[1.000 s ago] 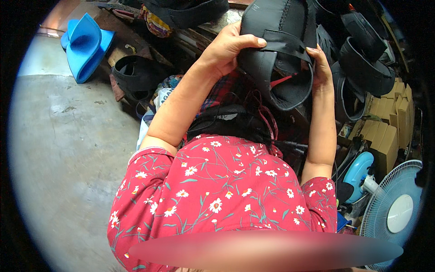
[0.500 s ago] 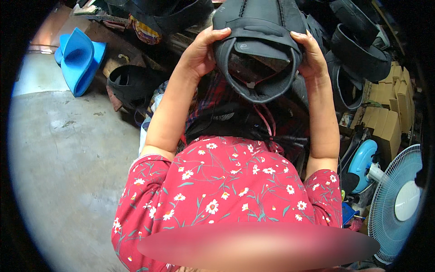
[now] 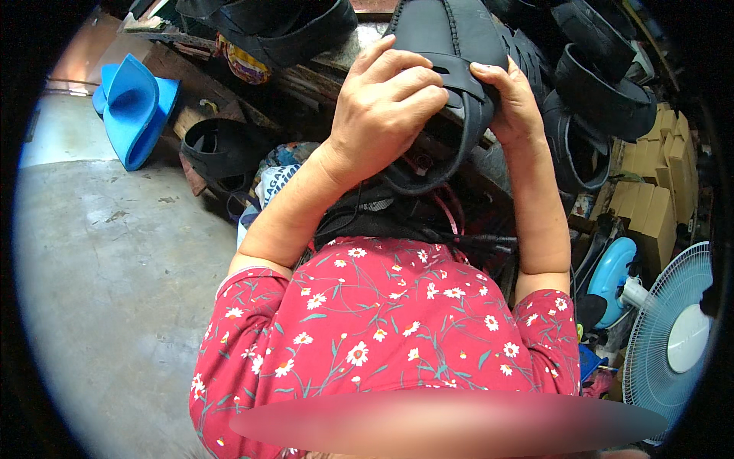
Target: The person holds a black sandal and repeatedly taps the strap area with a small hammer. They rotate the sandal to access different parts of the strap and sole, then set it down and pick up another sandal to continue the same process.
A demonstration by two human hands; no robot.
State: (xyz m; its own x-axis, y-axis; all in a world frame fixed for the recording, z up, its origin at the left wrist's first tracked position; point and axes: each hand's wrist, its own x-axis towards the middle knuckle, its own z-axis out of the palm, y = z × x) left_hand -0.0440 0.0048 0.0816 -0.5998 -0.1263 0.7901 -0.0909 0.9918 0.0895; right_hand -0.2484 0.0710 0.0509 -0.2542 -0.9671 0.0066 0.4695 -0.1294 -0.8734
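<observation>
Near the top centre of the frame, the left hand (image 3: 386, 107) and right hand (image 3: 511, 99) each keep a clenched grip on a black rubber sandal (image 3: 451, 46); apparently its strap is under the fingers. More black sandals (image 3: 604, 84) crowd the upper right.

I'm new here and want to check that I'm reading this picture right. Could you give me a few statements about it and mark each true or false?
1. Both hands grip the black sandal. True: the left hand and right hand each hold it.
2. The blue items lie at the person's right. False: they lie at the left, on the floor.
3. A fan stands at the lower right. True.
4. The person wears a plain green shirt. False: the shirt is red with white flowers.
5. The floor is wooden planks. False: it looks like grey concrete.
</observation>
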